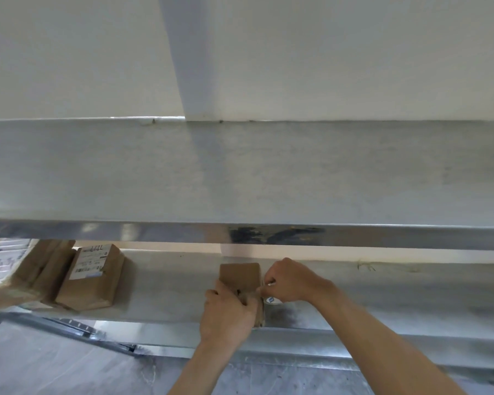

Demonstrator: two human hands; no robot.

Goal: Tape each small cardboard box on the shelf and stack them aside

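A small brown cardboard box lies on the lower metal shelf. My left hand lies over its near end, fingers curled round that end and holding it down. My right hand is at the box's right edge, fingers curled round a tape roll, of which only a white and blue bit shows under the hand. A strip of clear tape seems to run from the roll onto the box.
Several brown cardboard parcels with white labels stand stacked at the left end of the lower shelf. An upper metal shelf juts out above the hands. A white wall stands behind. Grey floor lies below.
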